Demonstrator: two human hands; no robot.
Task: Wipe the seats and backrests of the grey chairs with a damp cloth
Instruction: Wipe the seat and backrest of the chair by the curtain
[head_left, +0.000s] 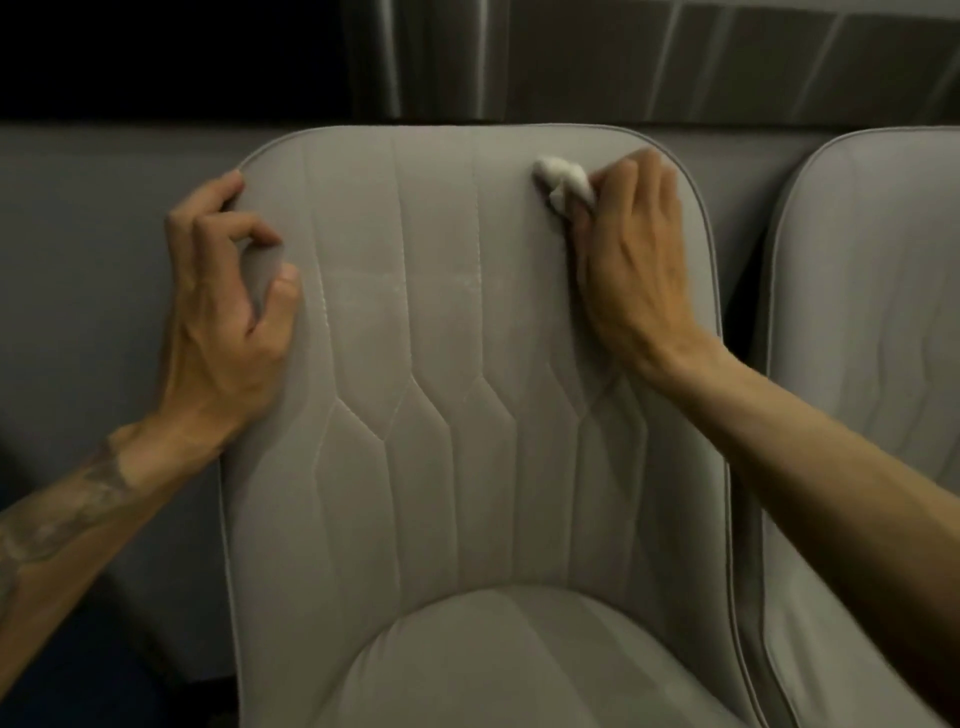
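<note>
Grey chair (483, 519) fills the centre of the frame, seen from the front and above.

Right hand (634, 249): upper right of the backrest (447, 312). Your fingers are curled round a white cloth (566, 182), clamped on it. The cloth is bunched into a small wad. It sticks out past your fingertips toward the frame's left and is pressed on the fabric just below the top piping. Your wrist and forearm run down to the lower right, across the backrest's right edge.

Left hand (228, 312): on the backrest's left edge, mid-left of the frame. Fingers bent, thumb on the front face, upper fingers hooked at the top-left corner, so you're gripping the edge. Tattoo (67, 509) shows on that forearm, lower left.

Faint pale smears sit on the backrest's centre panels, between your two hands.

Seat (519, 665): bottom centre, nothing on it, neither hand touching it.

Second chair (872, 286): right edge of the frame, just beside the first. Cannot tell if they touch.

Behind both: a grey panel (78, 260) across the middle, and a curtain (623, 57) along the top, dark at upper left.
</note>
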